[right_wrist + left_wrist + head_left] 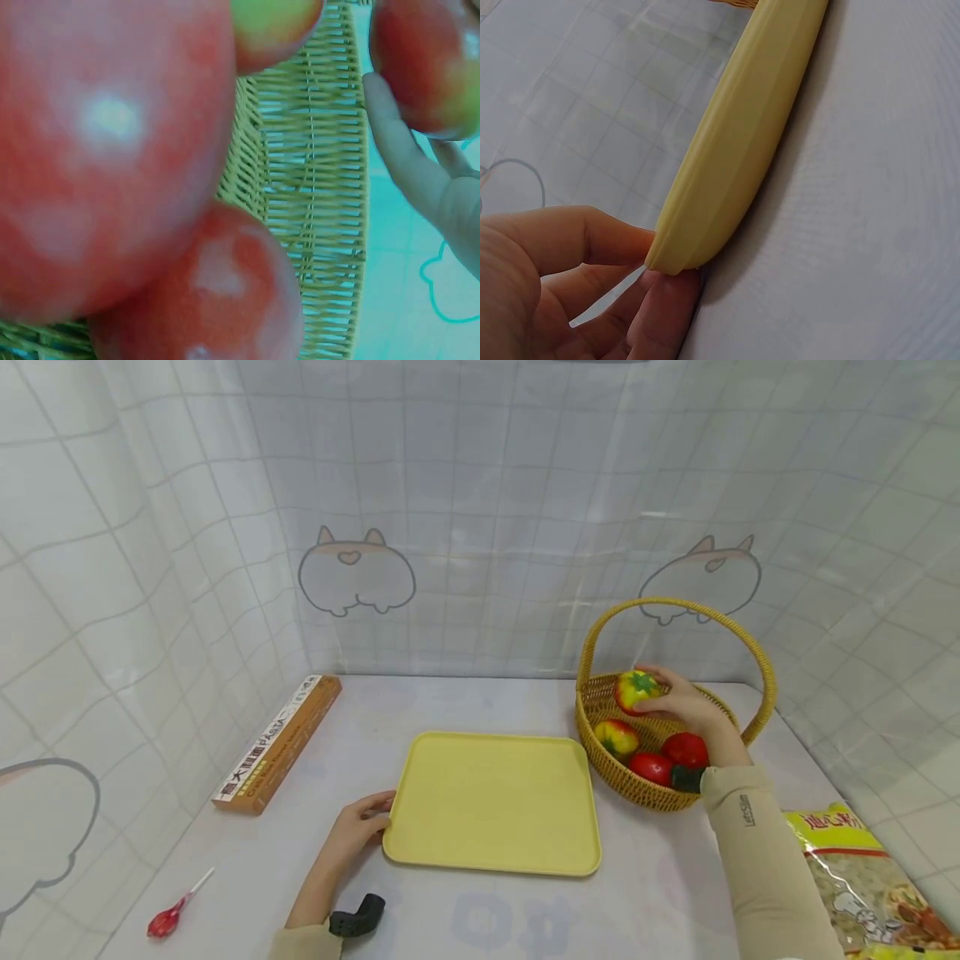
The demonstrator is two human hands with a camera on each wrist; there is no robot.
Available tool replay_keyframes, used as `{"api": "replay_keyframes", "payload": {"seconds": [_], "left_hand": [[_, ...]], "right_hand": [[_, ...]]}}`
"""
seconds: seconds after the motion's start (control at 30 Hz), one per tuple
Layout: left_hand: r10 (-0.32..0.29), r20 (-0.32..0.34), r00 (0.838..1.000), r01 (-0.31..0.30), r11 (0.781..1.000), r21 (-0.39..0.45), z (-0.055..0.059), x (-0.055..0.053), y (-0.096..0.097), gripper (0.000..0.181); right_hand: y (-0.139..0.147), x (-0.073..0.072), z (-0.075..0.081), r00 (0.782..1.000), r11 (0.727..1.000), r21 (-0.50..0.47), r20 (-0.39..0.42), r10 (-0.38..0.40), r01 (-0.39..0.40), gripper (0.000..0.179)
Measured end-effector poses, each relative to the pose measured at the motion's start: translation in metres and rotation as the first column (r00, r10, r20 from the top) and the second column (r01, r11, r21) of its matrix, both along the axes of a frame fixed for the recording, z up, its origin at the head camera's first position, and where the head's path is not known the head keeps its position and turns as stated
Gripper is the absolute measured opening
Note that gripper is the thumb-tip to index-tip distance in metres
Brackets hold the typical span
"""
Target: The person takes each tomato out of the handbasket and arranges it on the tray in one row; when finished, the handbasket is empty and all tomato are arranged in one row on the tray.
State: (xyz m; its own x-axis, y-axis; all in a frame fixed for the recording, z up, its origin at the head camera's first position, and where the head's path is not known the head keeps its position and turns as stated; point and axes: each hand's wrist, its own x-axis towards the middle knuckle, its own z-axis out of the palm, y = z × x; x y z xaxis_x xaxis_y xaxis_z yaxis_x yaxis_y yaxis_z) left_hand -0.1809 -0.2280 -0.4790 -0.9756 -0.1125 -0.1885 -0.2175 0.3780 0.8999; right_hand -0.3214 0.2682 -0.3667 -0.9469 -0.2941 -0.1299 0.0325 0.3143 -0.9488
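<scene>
My left hand (358,828) pinches the left edge of a yellow rectangular tray (495,802); in the left wrist view the fingers grip the tray's rim (727,142) at its near end. Over a wicker basket (637,790) on the right, my right hand (684,702) holds a red-and-yellow fruit with a green star-shaped top (636,692). Below it in the basket lie another red-and-yellow fruit (617,739) and two red fruits, one in front (649,768) and one nearer the wrist (685,749). The right wrist view shows the held fruit (424,67) against the fingers, above the basket rim.
A long pasta box (281,747) lies at the back left. At the front left is a red lollipop (167,920). A noodle bag (873,885) lies right of my right forearm. The basket's tall handle (767,681) arches over the right wrist area. Tiled-pattern sheeting encloses the table.
</scene>
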Motion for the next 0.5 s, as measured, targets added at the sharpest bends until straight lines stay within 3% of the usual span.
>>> {"api": "replay_keyframes", "payload": {"seconds": [0.2, 0.5], "left_hand": [[-0.007, -0.001, 1.000, 0.007, 1.000, -0.007, 0.001, -0.002, 0.000, 0.046], [0.001, 0.005, 1.000, -0.002, 0.998, 0.059, -0.003, -0.001, -0.001, 0.047]], "right_hand": [[-0.009, 0.007, 0.006, 0.999, 1.000, -0.023, -0.053, -0.012, 0.011, 0.080], [-0.030, 0.016, 0.016, 0.994, 0.997, -0.075, -0.106, -0.012, 0.004, 0.077]]}}
